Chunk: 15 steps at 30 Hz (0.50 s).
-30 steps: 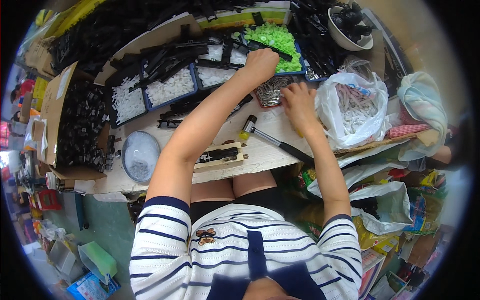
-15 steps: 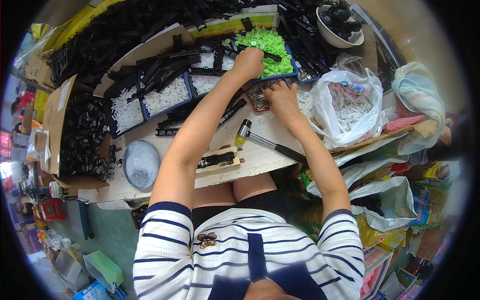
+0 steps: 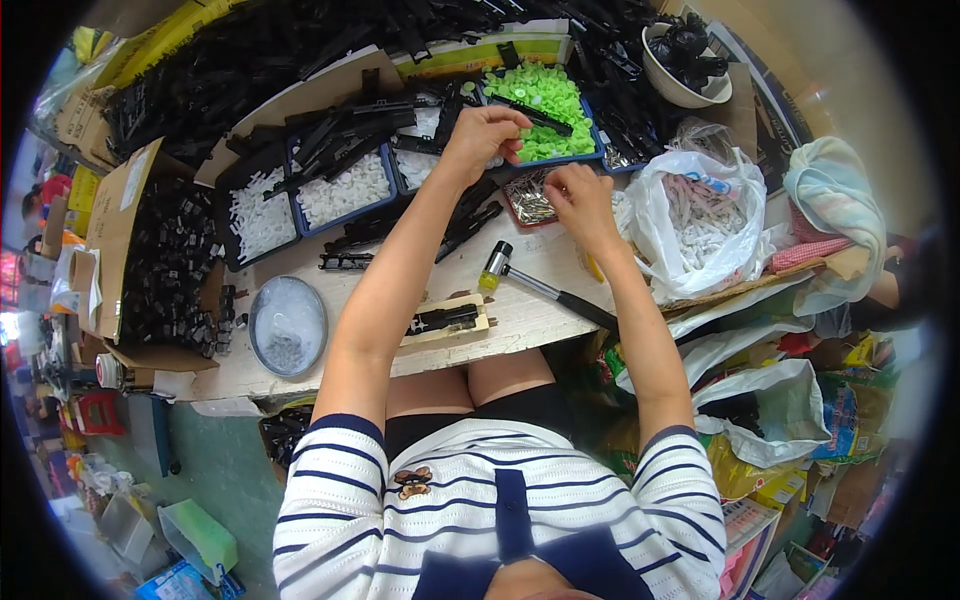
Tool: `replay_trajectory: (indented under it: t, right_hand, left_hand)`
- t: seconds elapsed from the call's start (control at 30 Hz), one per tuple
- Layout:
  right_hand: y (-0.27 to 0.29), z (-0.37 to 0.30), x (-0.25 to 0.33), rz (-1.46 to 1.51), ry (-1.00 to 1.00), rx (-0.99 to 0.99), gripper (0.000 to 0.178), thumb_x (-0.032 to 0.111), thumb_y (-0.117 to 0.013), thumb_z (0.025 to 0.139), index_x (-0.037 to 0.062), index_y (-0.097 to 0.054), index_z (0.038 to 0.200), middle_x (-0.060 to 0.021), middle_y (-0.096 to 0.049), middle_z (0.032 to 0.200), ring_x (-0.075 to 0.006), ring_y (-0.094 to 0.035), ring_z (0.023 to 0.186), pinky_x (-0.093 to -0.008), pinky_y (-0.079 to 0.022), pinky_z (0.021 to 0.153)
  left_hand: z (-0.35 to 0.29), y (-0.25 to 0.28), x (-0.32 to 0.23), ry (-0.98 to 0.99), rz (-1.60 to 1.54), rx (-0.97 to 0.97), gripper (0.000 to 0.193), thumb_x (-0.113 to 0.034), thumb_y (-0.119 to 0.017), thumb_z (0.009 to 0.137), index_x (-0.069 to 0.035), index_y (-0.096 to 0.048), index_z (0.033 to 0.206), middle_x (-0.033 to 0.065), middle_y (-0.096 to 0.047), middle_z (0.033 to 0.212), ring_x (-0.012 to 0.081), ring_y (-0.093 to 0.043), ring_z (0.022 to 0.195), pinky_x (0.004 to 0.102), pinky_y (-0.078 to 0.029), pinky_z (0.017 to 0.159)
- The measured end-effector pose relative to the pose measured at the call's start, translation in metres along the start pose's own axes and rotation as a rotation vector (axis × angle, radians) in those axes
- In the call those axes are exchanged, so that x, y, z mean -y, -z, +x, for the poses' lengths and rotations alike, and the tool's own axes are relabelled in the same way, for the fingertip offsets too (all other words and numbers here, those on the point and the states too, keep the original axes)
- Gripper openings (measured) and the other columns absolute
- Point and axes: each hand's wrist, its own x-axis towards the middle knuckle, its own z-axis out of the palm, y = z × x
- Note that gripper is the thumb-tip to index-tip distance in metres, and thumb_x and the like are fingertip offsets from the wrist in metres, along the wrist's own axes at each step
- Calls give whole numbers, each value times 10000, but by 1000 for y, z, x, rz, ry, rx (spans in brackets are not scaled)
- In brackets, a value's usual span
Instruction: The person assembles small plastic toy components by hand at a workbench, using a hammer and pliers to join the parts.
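My left hand [image 3: 485,140] is raised at the near left edge of a blue tray of small bright green plastic pieces [image 3: 545,85]. Its fingers are curled in, and whatever they hold is too small to make out. Across the green pieces lies a long black plastic part [image 3: 540,117]. My right hand [image 3: 582,205] is at the right side of a small red tray of shiny metal pins [image 3: 530,198], its fingertips pinched together; I cannot make out what is between them. Nearer me, a wooden fixture [image 3: 450,318] has a black part in it. Beside it lies a hammer [image 3: 545,288] with a yellow tip.
Trays of white plastic pieces [image 3: 345,190] stand at left, with black parts piled over and behind them. A carton of black pieces [image 3: 170,265] and a round dish [image 3: 287,328] sit further left. At right is a white plastic bag [image 3: 655,225] of pale pieces.
My left hand has drawn back a little from the black part on the green pieces. My right hand has lifted and shifted right, uncovering more of the pin tray. The view has shifted slightly.
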Motion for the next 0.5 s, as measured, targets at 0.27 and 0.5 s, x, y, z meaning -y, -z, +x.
replay_trajectory:
  t: [0.27,0.5]
  right_hand:
    - [24,-14,54,851,-144,187,93,107,-603,837,20,-585,863,-4,-556,800,-89,-510,749,-226,-406,706]
    - [18,-40,86,1002,-67,358,114,125,-596,850,14,-573,842,7,-561,780,-82,-505,738,-236,-419,674]
  left_hand:
    - [-104,-4,4,108,-299,64,172,-19,-578,817,62,-603,966,70,-605,786,146,-577,648,266,-498,580]
    - [-201,19,22,179,-479,6,210,-49,-655,804,40,-612,989,75,-618,790,137,-581,611,267,-519,566]
